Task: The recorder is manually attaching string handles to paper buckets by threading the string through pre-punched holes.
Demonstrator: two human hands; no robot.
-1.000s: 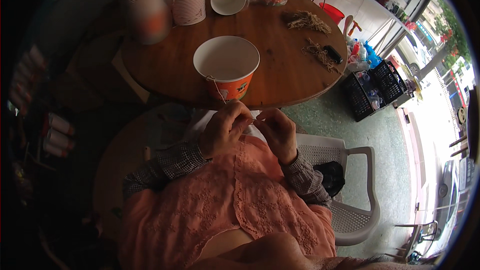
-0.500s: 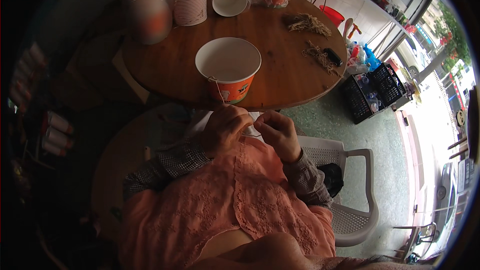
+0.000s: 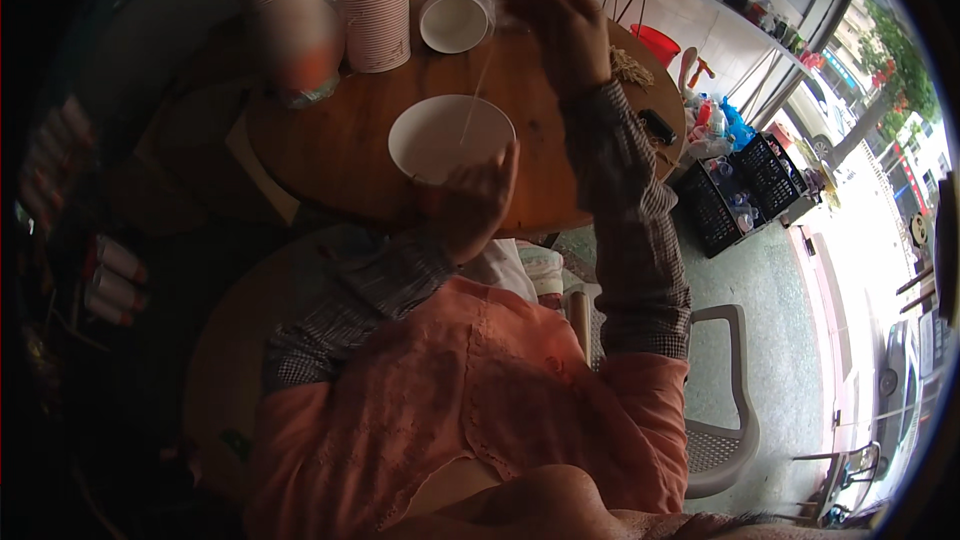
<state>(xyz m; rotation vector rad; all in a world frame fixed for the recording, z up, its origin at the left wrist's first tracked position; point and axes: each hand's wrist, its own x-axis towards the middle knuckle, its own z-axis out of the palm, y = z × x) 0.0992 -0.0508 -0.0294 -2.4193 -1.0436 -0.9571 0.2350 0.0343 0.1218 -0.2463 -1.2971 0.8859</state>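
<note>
Left hand (image 3: 470, 202): grip closed on the near rim of the paper bucket, thumb and fingers bent over the edge at the table's near side.
Right hand (image 3: 555, 15): raised above the far part of the table, fingertips pinched together on the upper end of the string.
Paper bucket (image 3: 450, 138): round, white inside, mouth open upward, standing on the table just beyond the person's chest; its base is hidden by the left hand.
String (image 3: 474, 100): 1 thin pale line, drawn taut; its long axis runs from the right hand down and to the person's left into the bucket's mouth. Whether its lower end is tied to the rim or lies loose inside cannot be told.
Key relation: the bucket lies below and toward the person from the right grip, and directly under the left grip; the left hand is the nearer of the 2 to the bucket, the right hand the nearer to the string's free end.
Table (image 3: 330, 155): round, brown wood, carrying all the things named here.
Small white cup (image 3: 455, 20): open mouth up, just left of the right hand, well apart from the bucket.
Cup stacks (image 3: 375, 0): 2 tall ribbed stacks at the far left of the table, blurred.
Plastic chair (image 3: 725, 430): pale, to the person's right, on the floor.
Black crate (image 3: 745, 185): beside the table on the right, holding bottles.
</note>
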